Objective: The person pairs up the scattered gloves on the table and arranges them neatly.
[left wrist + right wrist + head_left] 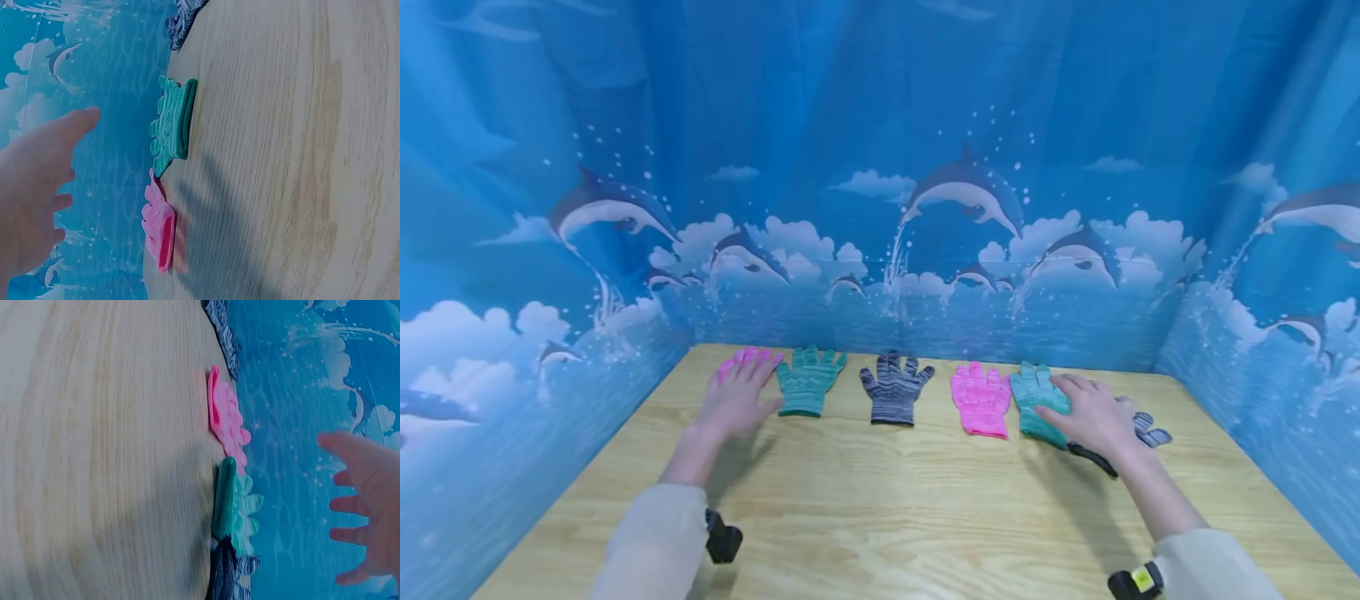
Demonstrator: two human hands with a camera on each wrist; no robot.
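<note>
Gloves, left to right: left pink glove point(159, 220) solid bright pink; left green glove point(808, 385) teal-green, darker green hem; middle grey glove point(893, 393) grey/black fine cross stripes, black hem; right pink glove point(982, 402) same pink; right green glove point(1032, 385) teal-green, dark green hem; right grey glove point(1148, 428) grey/black stripes, black cuff. Table point(880, 517) pale yellow-tan, wood grain. Curtain point(850, 100) blue, white clouds, blue-and-white dolphins. Sleeves point(655, 533) off-white. Wrist cams point(724, 537) black, right one with yellow patch.
</note>
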